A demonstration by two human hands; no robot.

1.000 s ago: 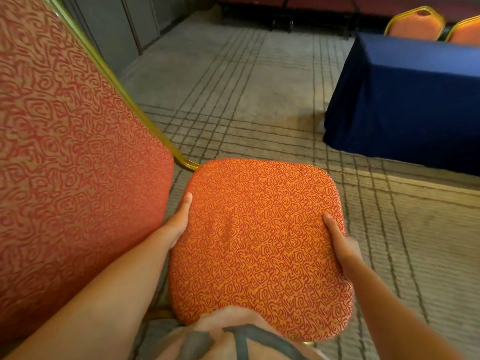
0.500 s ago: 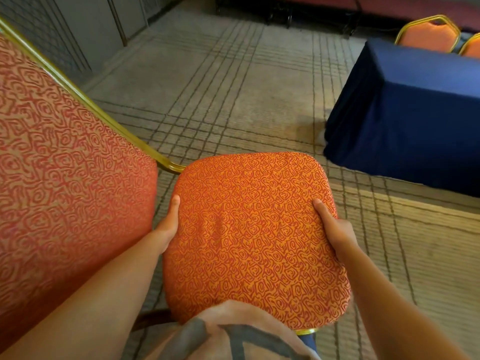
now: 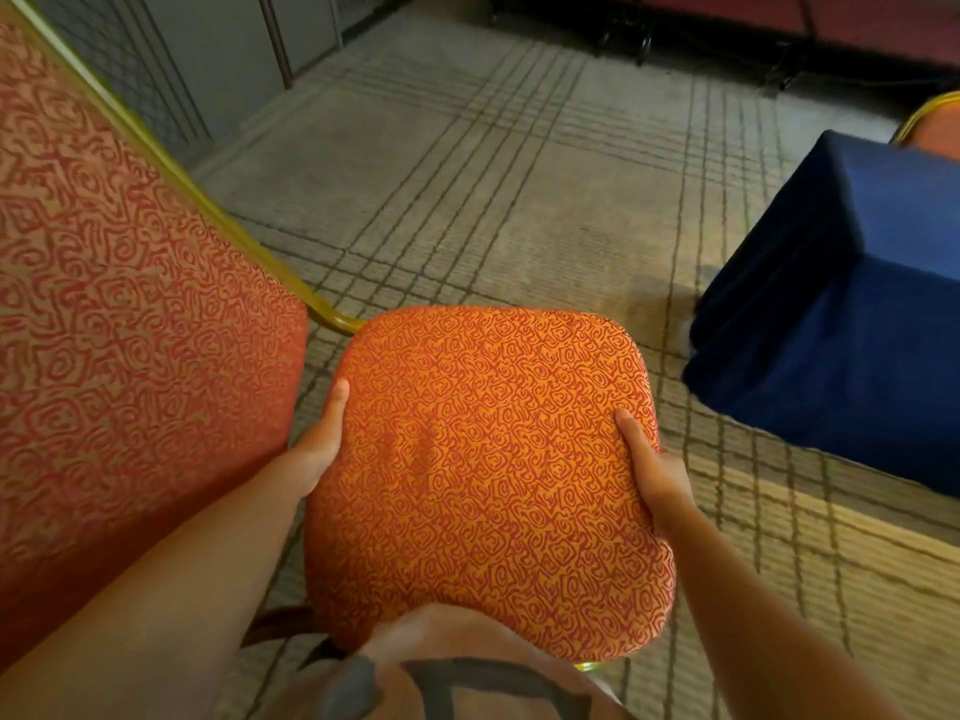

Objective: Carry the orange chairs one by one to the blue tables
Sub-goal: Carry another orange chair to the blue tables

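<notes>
I carry an orange chair [image 3: 483, 470] tilted in front of me, its patterned seat facing up and its backrest [image 3: 130, 330] filling the left of the view with a gold frame edge. My left hand [image 3: 319, 444] grips the seat's left side, thumb on top. My right hand [image 3: 654, 470] grips the seat's right side the same way; the fingers of both are hidden under the seat. A blue-draped table [image 3: 852, 330] stands on the right, a short way ahead of the seat.
Grey carpet with a dark grid pattern [image 3: 493, 174] stretches ahead. Another orange chair [image 3: 935, 122] peeks out behind the blue table at the right edge. Grey wall panels [image 3: 208, 59] line the far left, and a dark red platform with black legs [image 3: 727, 18] runs along the back.
The view has turned left, so the blue table slid toward the right edge and only one chair behind it remains visible. Both hands keep the same hold on the seat.
</notes>
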